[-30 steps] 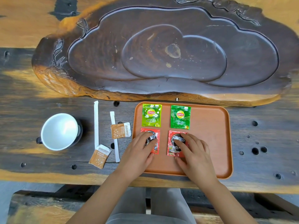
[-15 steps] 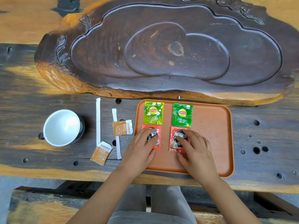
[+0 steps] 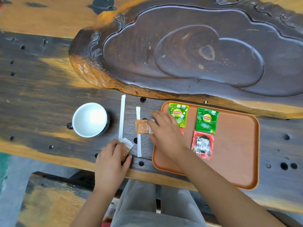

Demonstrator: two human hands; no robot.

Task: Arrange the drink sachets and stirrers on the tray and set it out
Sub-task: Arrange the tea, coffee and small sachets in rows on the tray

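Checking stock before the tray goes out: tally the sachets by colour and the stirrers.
Green sachets: 2
Red sachets: 2, one mostly hidden
Brown sachets: 2
White stirrers: 2
Total: 8

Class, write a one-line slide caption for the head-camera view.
Both hands, left hand and right hand, reach brown sachets beside the orange tray holding tea and coffee sachets.

We see the dark plank desk (image 3: pixel 41 95) carrying an orange rectangular tray (image 3: pixel 237 153), white cup (image 3: pixel 90 119), carved wooden slab (image 3: pixel 196 54), two paper-wrapped stirrers (image 3: pixel 122 117) and two brown sachets (image 3: pixel 142 126).
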